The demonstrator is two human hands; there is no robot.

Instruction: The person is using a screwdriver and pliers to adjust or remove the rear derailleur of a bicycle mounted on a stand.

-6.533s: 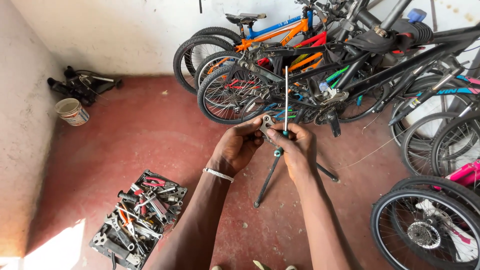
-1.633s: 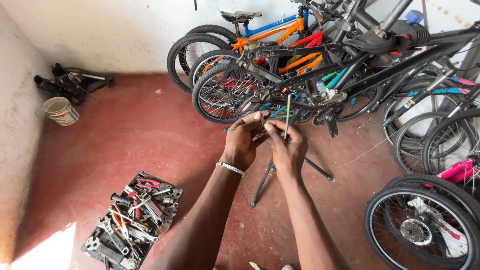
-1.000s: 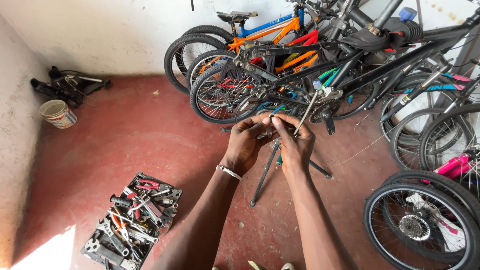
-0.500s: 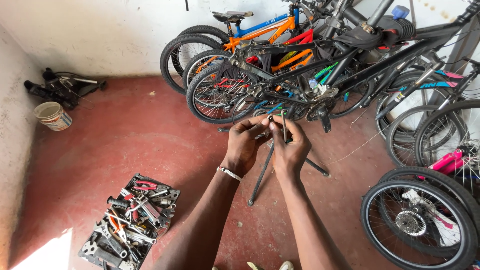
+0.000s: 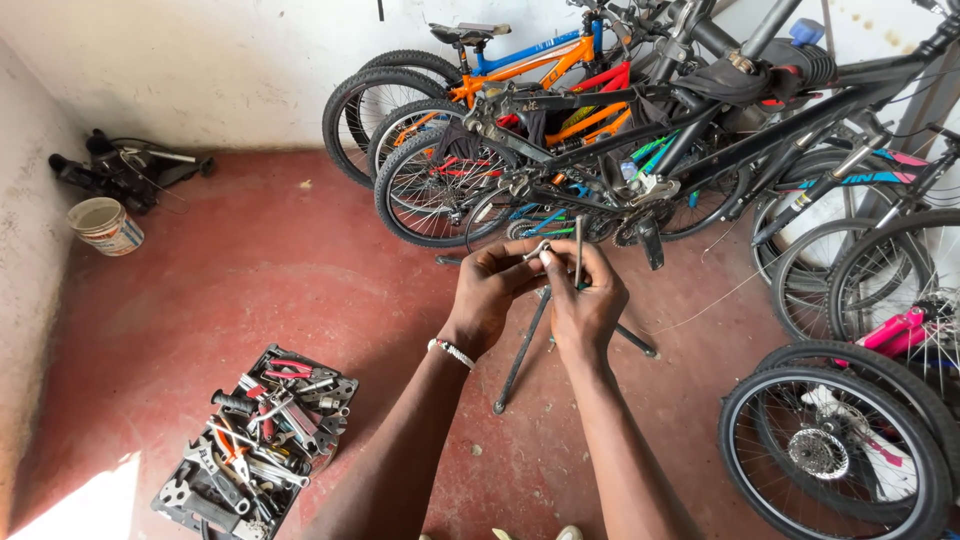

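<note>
We see both arms reaching forward over a red-painted concrete floor (image 5: 240, 290). The left hand (image 5: 492, 292) and the right hand (image 5: 588, 300) meet fingertip to fingertip, far from us, at the centre of the scene. Between them we find a small silvery metal fitting (image 5: 541, 250), pinched by the left thumb and forefinger and touched by the right thumb. The right hand also closes its remaining fingers around a thin straight metal rod (image 5: 578, 248), which stands upright out of the fist. A beaded white bracelet (image 5: 452, 352) circles the left wrist. Below the hands a black folding metal stand (image 5: 530, 340) rests on the floor. Just beyond them we note a row of parked bicycles (image 5: 600, 140), black, orange and blue, leaning along the far wall. At near left stands an open black tool tray filled with pliers and wrenches (image 5: 262, 440); at far left, a small white plastic bucket (image 5: 105, 226). A loose spoked wheel (image 5: 835, 455) lies at near right.
</note>
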